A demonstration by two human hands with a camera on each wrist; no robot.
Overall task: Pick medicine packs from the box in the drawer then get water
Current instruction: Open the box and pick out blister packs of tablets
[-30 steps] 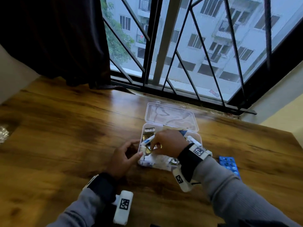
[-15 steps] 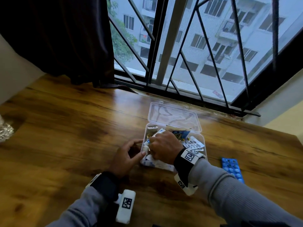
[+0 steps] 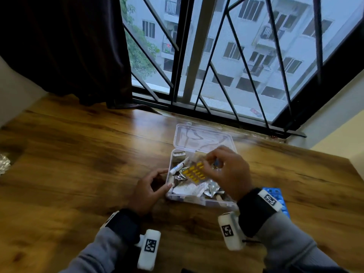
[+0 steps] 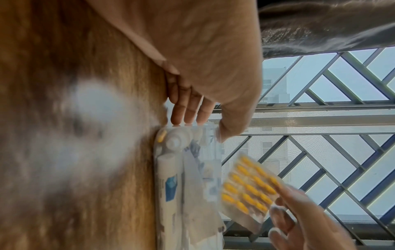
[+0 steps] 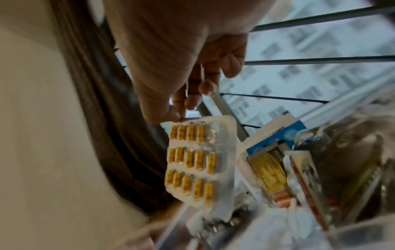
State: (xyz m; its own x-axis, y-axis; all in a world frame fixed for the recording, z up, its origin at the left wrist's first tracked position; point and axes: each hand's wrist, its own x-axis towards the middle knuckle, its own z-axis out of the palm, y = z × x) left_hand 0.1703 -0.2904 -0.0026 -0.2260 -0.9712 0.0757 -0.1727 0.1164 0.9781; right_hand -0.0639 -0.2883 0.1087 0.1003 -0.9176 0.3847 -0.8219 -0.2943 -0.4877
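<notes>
Fingers [image 5: 181, 108] of the right hand [image 3: 229, 174] pinch a yellow pill pack [image 3: 195, 172] by its top edge, holding it tilted just above the open box [image 3: 199, 200]; fingers of the left hand [image 3: 146, 191] are loosely curled, tips touching the box's left wall, holding nothing. Wood bench [image 3: 78, 164] carries everything, running up to a barred window [image 3: 226, 56] with a dark curtain [image 3: 69, 46] at the left. Box is clear plastic, its lid [image 3: 202, 137] flipped back flat toward the window, and sits mid-bench. Inside it: a white tube [image 3: 177, 168] with blue print leaning along the left wall, crumpled foil strips [image 3: 211, 189] at the near side, a small carton [image 3: 179, 155] in the far left corner, and, in the right wrist view, a blue-white pack [image 5: 275, 133] and a gold strip [image 5: 269, 170] standing on edge. A blue blister pack [image 3: 277, 198] lies flat on the bench just right of the box, partly behind the right wrist. The yellow pack shows three rows of capsules, one pocket in the top row empty. A bit of crinkled foil [image 3: 4, 163] shows at the far left edge of the bench.
</notes>
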